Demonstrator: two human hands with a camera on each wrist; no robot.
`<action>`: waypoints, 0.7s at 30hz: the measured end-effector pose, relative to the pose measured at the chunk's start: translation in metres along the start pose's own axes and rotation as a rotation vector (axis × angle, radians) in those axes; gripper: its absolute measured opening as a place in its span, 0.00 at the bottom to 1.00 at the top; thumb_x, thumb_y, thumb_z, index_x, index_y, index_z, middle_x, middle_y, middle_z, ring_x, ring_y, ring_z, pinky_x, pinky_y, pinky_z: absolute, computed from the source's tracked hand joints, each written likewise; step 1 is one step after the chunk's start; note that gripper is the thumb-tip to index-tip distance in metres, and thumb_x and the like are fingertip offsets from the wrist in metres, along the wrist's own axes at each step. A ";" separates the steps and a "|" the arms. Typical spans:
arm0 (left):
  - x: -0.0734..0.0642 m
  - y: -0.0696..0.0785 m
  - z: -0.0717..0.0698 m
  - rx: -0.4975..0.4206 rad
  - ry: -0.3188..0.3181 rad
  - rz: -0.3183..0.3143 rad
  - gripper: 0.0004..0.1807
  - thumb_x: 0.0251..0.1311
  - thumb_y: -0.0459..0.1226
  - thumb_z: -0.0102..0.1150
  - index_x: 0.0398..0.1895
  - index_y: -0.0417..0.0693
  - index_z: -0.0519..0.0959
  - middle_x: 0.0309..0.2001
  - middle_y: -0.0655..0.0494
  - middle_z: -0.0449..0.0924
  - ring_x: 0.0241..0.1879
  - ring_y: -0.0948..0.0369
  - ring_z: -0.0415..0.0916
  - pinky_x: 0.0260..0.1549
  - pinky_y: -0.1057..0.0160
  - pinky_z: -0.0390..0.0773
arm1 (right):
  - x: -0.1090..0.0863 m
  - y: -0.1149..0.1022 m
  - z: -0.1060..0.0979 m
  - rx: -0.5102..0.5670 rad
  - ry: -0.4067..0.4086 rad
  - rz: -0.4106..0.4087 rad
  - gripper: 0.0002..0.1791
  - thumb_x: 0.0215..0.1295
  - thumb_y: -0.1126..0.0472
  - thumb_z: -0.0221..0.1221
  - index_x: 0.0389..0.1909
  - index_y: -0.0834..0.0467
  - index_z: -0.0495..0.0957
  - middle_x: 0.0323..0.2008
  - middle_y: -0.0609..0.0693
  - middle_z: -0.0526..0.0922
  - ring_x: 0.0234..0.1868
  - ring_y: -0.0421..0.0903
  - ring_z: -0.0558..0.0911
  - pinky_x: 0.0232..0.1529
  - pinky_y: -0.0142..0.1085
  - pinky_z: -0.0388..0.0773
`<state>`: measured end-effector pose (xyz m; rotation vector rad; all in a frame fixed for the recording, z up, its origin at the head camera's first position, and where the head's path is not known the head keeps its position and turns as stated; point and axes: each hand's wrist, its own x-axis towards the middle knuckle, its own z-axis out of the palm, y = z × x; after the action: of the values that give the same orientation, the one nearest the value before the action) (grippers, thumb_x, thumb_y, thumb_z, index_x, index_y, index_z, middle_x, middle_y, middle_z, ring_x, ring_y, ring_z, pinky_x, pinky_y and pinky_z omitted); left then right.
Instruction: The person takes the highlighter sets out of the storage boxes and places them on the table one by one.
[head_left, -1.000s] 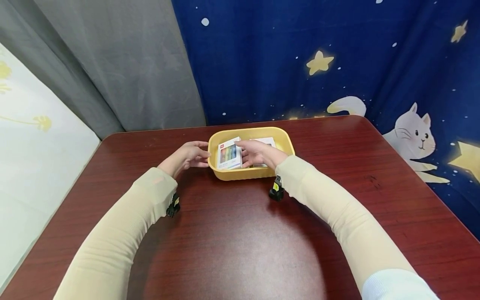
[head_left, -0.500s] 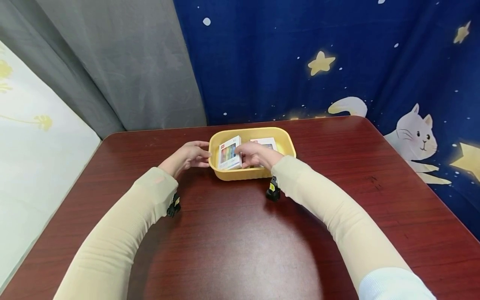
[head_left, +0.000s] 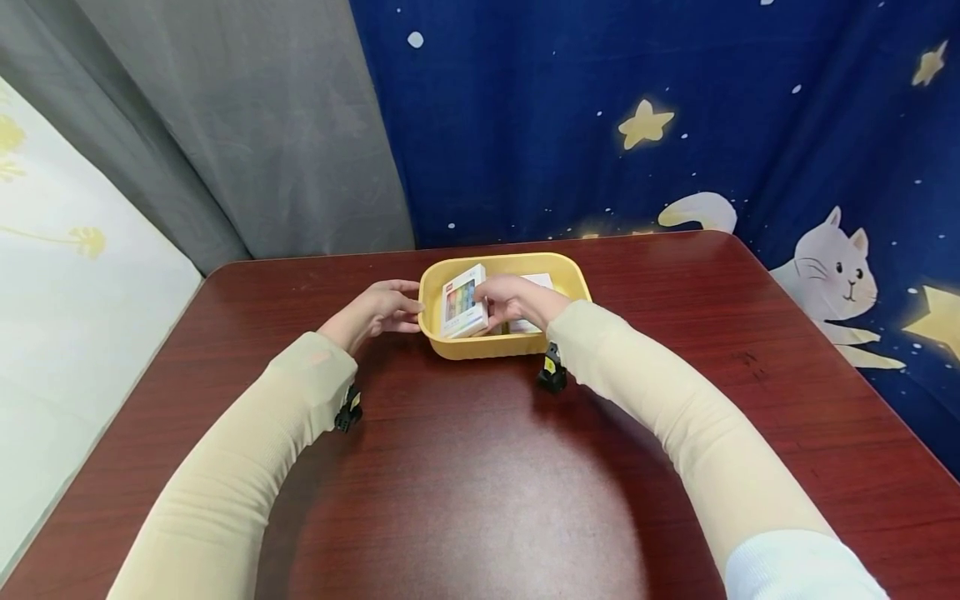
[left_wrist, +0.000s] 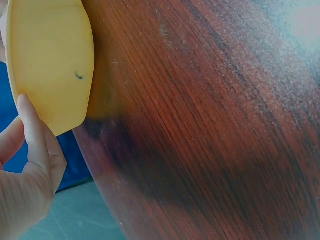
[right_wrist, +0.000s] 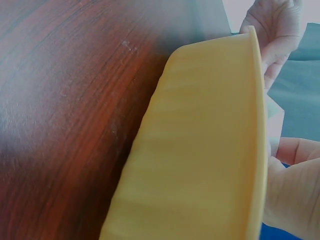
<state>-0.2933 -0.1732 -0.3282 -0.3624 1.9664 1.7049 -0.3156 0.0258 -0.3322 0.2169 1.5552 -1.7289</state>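
one tub point(head_left: 487, 348): yellow, round-cornered, upright on the dark red table point(head_left: 465, 483) in front of me; a small dark mark shows on its outer wall.

first box point(head_left: 463, 298): white, with a band of rainbow colours on its front; it is in the left half of the tub, tilted, and from my right wrist a white part of it shows above the tub's rim. i cannot tell whether its lower edge touches the tub's floor.

my right hand point(head_left: 517, 300): over the tub, pinching the right side of the first box between thumb and fingers.

my left hand point(head_left: 371, 315): at the tub's left end, fingers loosely extended, tips touching the rim.

second box point(head_left: 540, 281): white, in the tub's right half, partly hidden by my right hand.

two sleeves point(head_left: 225, 467): cream, on my arms, nearer me than the tub; a small black device point(head_left: 348, 410) at each wrist.

grey curtain point(head_left: 277, 125): behind the tub, to its left.

blue curtain point(head_left: 517, 108): behind the tub, mostly to its right, printed with yellow stars and a white cat point(head_left: 832, 275).

white sheet point(head_left: 67, 292): well left of the tub, yellow-patterned.
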 end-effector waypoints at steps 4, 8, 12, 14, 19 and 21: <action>0.000 0.001 0.000 -0.001 -0.002 0.000 0.34 0.60 0.25 0.48 0.69 0.46 0.53 0.31 0.51 0.71 0.20 0.64 0.74 0.23 0.67 0.82 | -0.004 -0.003 -0.001 -0.020 -0.006 -0.032 0.26 0.66 0.72 0.36 0.66 0.65 0.49 0.62 0.67 0.61 0.62 0.61 0.64 0.57 0.61 0.63; -0.001 0.000 0.000 -0.005 -0.004 -0.001 0.34 0.60 0.24 0.48 0.69 0.46 0.53 0.27 0.52 0.72 0.20 0.63 0.74 0.23 0.67 0.82 | -0.008 -0.005 -0.001 -0.046 -0.005 -0.072 0.29 0.63 0.74 0.36 0.67 0.64 0.47 0.61 0.68 0.62 0.61 0.62 0.65 0.55 0.62 0.65; -0.001 -0.001 0.001 -0.005 -0.004 0.005 0.34 0.60 0.24 0.48 0.69 0.46 0.53 0.27 0.52 0.72 0.20 0.63 0.75 0.23 0.67 0.82 | -0.015 -0.008 0.000 -0.052 0.004 -0.104 0.30 0.62 0.74 0.36 0.67 0.63 0.46 0.61 0.69 0.62 0.60 0.63 0.66 0.53 0.62 0.67; -0.001 -0.001 0.001 -0.004 -0.003 0.006 0.34 0.60 0.24 0.49 0.69 0.46 0.53 0.28 0.52 0.72 0.20 0.64 0.75 0.23 0.67 0.82 | -0.020 -0.009 0.000 -0.056 -0.005 -0.115 0.30 0.62 0.74 0.36 0.67 0.63 0.46 0.61 0.68 0.61 0.61 0.63 0.65 0.53 0.62 0.67; 0.001 -0.001 0.000 -0.004 -0.008 0.007 0.34 0.60 0.24 0.48 0.69 0.45 0.53 0.28 0.52 0.72 0.20 0.63 0.74 0.23 0.67 0.82 | -0.033 -0.012 -0.004 -0.041 -0.026 -0.144 0.30 0.63 0.74 0.36 0.67 0.62 0.48 0.62 0.67 0.60 0.61 0.63 0.64 0.53 0.63 0.65; 0.001 -0.001 0.000 -0.008 -0.014 0.006 0.34 0.60 0.24 0.48 0.69 0.45 0.52 0.28 0.52 0.71 0.21 0.63 0.75 0.23 0.67 0.82 | -0.038 -0.013 -0.006 -0.035 -0.029 -0.156 0.29 0.63 0.74 0.36 0.67 0.62 0.48 0.62 0.67 0.60 0.61 0.63 0.64 0.53 0.63 0.65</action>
<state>-0.2937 -0.1733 -0.3296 -0.3471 1.9537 1.7145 -0.3000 0.0464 -0.3014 0.0534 1.6155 -1.8145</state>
